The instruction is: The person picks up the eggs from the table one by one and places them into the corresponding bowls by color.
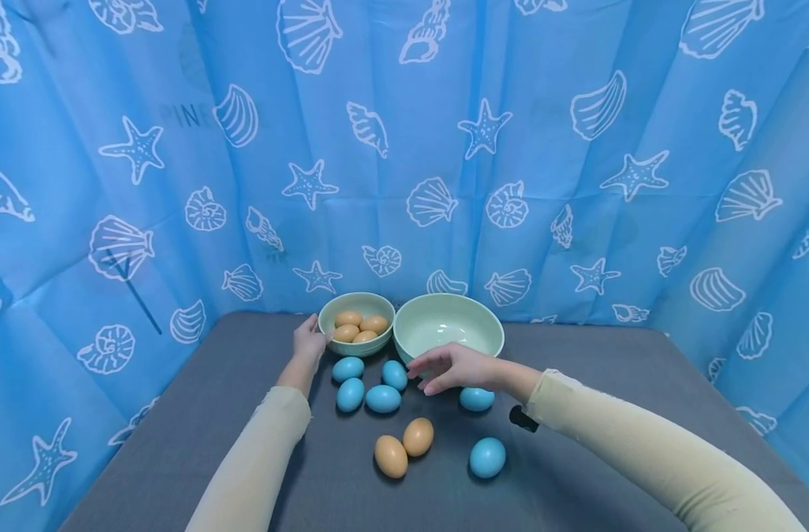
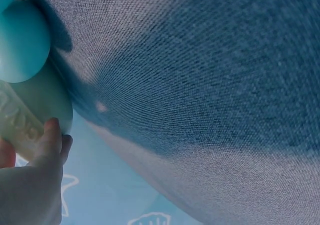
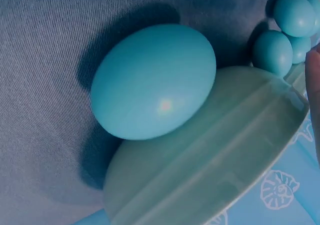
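Note:
At the back left of the table, my left hand (image 1: pixel 309 341) holds the side of a small pale green bowl (image 1: pixel 357 348) containing several brown eggs (image 1: pixel 348 318). In the left wrist view, the fingers (image 2: pixel 50 140) lie against the bowl's outer wall (image 2: pixel 47 92). My right hand (image 1: pixel 459 367) is held, fingers extended and holding nothing, over the front of a larger pale green bowl (image 1: pixel 444 325). Just left of its fingertips is a blue egg (image 1: pixel 394 375). Another blue egg (image 3: pixel 153 82) lies against the large bowl's outer side, partly hidden by the right hand in the head view.
More blue eggs (image 1: pixel 383 399) cluster before the small bowl. Two brown eggs (image 1: pixel 391 456) lie together nearer the front, with a single blue egg (image 1: pixel 487 458) to their right. Behind the grey-covered table (image 1: pixel 597 414) hangs a blue shell-patterned curtain (image 1: pixel 431 148).

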The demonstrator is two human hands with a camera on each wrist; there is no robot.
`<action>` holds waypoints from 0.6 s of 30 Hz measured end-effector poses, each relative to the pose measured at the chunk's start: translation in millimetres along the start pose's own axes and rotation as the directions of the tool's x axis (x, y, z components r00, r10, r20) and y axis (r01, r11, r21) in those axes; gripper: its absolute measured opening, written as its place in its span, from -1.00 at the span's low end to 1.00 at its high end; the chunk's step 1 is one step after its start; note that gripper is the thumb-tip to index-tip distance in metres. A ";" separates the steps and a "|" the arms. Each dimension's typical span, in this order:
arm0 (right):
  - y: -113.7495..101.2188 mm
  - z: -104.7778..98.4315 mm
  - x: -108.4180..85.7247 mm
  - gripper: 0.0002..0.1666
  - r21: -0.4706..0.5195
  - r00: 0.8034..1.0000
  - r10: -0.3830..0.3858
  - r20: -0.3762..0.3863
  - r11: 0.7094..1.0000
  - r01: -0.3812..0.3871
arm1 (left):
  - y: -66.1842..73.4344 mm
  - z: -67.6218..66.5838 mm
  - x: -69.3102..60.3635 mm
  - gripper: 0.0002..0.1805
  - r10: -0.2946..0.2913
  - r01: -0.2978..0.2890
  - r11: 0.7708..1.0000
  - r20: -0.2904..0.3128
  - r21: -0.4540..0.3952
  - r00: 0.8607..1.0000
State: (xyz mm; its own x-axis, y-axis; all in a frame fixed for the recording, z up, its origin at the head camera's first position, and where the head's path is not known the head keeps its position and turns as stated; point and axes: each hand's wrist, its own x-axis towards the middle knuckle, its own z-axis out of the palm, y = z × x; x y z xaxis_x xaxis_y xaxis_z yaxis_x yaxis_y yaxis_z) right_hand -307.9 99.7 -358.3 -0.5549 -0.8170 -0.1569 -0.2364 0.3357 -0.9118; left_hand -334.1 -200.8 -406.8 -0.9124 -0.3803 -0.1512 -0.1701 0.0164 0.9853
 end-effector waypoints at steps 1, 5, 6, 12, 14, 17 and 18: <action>0.6 0.8 -0.2 -0.43 0.002 1.000 -0.003 0.016 1.000 0.002 | -0.2 0.0 0.1 -0.30 0.000 0.000 1.000 0.001 0.002 1.000; 3.0 4.0 0.3 -0.40 0.005 0.998 -0.012 0.064 1.000 0.011 | 0.3 -0.3 -1.4 -0.30 0.004 -0.004 1.000 -0.002 0.000 1.000; 3.6 4.7 0.6 -0.41 0.003 0.997 -0.012 0.074 1.000 0.011 | 0.6 -0.4 -2.0 -0.30 0.005 -0.005 1.000 -0.002 -0.002 1.000; 6.3 8.0 2.4 -0.42 -0.082 0.987 0.012 0.160 0.997 0.001 | 2.3 -0.9 -5.8 -0.30 0.000 0.000 1.000 -0.002 -0.010 1.000; 6.7 9.3 3.0 -0.42 -0.105 0.981 0.028 0.194 0.994 -0.008 | 2.5 -1.0 -6.2 -0.30 0.000 0.000 1.000 -0.003 -0.009 1.000; 7.7 11.6 4.2 -0.39 -0.130 0.970 0.062 0.234 0.991 -0.033 | 1.5 -0.9 -4.8 -0.30 -0.001 0.001 1.000 -0.002 -0.002 1.000; 8.4 12.2 4.8 -0.38 -0.145 0.966 0.079 0.245 0.988 -0.044 | 1.2 -1.0 -4.2 -0.30 0.000 0.000 1.000 -0.003 -0.001 1.000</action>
State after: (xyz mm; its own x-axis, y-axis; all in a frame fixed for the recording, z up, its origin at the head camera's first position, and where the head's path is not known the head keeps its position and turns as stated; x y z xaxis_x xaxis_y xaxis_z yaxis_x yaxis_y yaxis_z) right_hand -302.8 92.9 -371.4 -0.3595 -0.8779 -0.3163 -0.3251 0.4355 -0.8394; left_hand -330.1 -200.1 -404.9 -0.9113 -0.3831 -0.1511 -0.1697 0.0152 0.9854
